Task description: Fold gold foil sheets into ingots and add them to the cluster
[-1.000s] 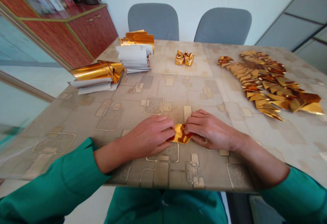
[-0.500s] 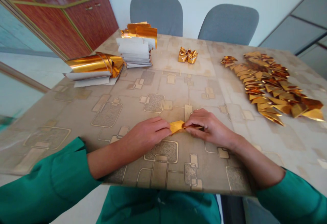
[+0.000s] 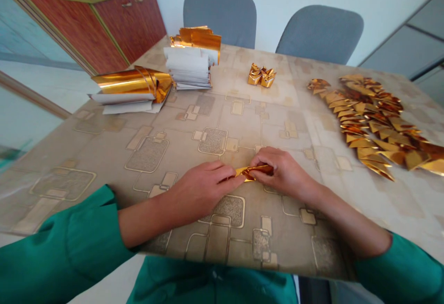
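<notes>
Along the far side of the room stand a reddish wooden cabinet, a grey chair and a second grey chair, all beyond a beige patterned surface. Near the middle of that surface's far part sits a pair of small crumpled gold foil pieces, the landmark here. To its left lie a stack of paper-backed gold foil sheets and a curled gold foil bundle; to its right spread overlapping rows of folded gold triangles.

Well in front of the pair, close to the near edge, a folded gold foil strip lies low between the hands, held flat and roughly level. The hands are together, meeting at the strip. The right hand pinches its right end between fingers and thumb, while the left hand reaches its left end; whether those fingers grip is hidden.

The strip looks very light and thin, and it probably creases easily. Its glossy face may slip, so it seems best taken by the folded edges, pinched firmly but gently near each end.
</notes>
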The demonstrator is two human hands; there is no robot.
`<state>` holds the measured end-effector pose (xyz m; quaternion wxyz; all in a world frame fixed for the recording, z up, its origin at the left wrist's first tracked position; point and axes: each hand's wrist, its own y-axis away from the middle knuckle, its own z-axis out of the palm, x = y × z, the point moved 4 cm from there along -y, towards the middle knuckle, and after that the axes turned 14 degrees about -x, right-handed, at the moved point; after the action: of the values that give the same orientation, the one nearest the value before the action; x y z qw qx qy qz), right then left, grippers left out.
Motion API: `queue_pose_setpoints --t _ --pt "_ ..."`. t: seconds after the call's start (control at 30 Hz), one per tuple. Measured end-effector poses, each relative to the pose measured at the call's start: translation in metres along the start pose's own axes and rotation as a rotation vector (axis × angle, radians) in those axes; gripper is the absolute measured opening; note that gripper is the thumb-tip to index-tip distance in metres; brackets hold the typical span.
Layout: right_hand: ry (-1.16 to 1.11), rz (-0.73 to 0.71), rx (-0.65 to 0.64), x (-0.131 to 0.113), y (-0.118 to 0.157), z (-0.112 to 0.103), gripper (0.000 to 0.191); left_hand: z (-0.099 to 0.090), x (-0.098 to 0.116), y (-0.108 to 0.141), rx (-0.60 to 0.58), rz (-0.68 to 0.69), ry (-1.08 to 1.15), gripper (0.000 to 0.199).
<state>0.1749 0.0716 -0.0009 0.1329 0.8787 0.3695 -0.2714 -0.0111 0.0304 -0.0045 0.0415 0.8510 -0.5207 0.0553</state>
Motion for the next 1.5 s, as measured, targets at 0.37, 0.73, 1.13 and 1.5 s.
queue_pose_setpoints --t 0.37,0.73,1.13,1.5 --pt "0.068 0.064 0.010 0.004 0.002 0.002 0.013 0.006 0.002 0.001 -0.039 -0.015 -0.093 0.035" --pt "0.139 0.081 -0.015 0.005 0.001 0.005 0.014 0.006 0.004 0.002 -0.052 -0.027 -0.131 0.037" --pt "0.400 0.043 0.016 -0.007 0.002 0.002 0.021 0.006 0.006 0.000 -0.052 0.006 -0.168 0.039" --pt "0.440 0.047 -0.025 -0.003 0.002 0.008 0.016 0.010 0.003 0.004 -0.062 0.053 -0.203 0.042"
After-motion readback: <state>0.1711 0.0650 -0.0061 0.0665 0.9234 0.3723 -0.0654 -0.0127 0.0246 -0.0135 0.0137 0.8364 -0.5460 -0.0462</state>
